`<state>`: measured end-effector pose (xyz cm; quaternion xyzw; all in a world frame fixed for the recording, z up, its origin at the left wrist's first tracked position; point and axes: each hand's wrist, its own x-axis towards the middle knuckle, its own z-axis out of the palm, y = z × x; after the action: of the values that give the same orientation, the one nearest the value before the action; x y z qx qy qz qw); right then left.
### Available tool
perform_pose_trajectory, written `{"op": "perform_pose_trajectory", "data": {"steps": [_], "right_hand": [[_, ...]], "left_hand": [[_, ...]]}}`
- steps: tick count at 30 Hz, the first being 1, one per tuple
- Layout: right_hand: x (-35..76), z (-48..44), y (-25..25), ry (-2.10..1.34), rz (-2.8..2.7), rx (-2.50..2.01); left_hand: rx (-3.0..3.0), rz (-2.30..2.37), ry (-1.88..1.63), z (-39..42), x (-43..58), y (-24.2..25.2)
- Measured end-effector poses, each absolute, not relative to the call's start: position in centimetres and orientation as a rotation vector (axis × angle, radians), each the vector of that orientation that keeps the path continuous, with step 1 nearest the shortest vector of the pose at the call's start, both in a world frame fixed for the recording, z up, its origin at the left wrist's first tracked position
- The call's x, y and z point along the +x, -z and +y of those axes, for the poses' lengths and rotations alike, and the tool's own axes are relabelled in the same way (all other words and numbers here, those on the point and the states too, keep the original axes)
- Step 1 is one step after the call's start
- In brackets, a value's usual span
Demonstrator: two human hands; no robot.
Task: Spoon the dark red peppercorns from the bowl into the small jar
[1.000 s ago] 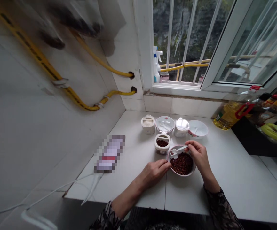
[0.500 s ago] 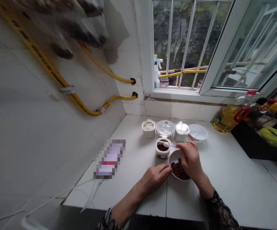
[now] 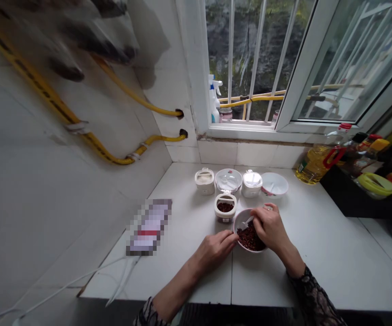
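Note:
A small white bowl [image 3: 239,219] with a pinkish rim stands on the counter, partly filled with dark reddish-brown dried bits [image 3: 250,239] that look like peppercorns. At its left rim, the fingers of my left hand [image 3: 214,248] are closed on the edge. My right hand [image 3: 270,228] pinches a small white spoon [image 3: 246,223], whose bowl end is down inside the bowl at the bits. Just behind and to the left is a seasoning jar [image 3: 225,218] with its lid up, holding the same dark bits. My right hand hides the bowl's right side.
Behind stand two lidded jars [image 3: 204,184] [image 3: 251,186], a clear-looking bowl [image 3: 229,180] and a white bowl [image 3: 274,184]. An oil bottle [image 3: 313,165] and a black rack [image 3: 341,194] of bottles are at right. A blurred phone-like object [image 3: 149,228] with a cable lies left.
The spoon has moved from over the seasoning jar down into the bowl with my right hand. My left hand stays at the bowl's rim. The whole view has shifted slightly.

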<state>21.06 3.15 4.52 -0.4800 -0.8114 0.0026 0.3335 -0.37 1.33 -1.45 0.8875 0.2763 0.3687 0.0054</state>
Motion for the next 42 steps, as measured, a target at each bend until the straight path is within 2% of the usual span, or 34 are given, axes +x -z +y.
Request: {"op": "perform_pose_trajectory", "data": {"steps": [4,11,28,37,42], "right_hand": [[20.45,3.08,-4.35,-0.175,-2.052,-1.276],[21.23,3.19,-4.01,-0.269,-1.741,-1.402],[21.35,3.07,-3.58,-0.352,-1.672,-1.466],[21.22,3.02,-3.68,-0.217,-1.725,-1.385],[21.2,2.94,-3.8,-0.296,-1.655,-1.406]], "left_hand": [[2.777,0.856,-1.163,1.33,-0.35,1.25],[2.766,0.831,-1.181,1.33,-0.34,1.06],[2.752,0.83,-1.165,1.27,-0.34,0.89],[2.781,0.838,-1.207,1.3,-0.28,0.81],[2.777,0.843,-1.166,1.32,-0.3,1.01]]}}
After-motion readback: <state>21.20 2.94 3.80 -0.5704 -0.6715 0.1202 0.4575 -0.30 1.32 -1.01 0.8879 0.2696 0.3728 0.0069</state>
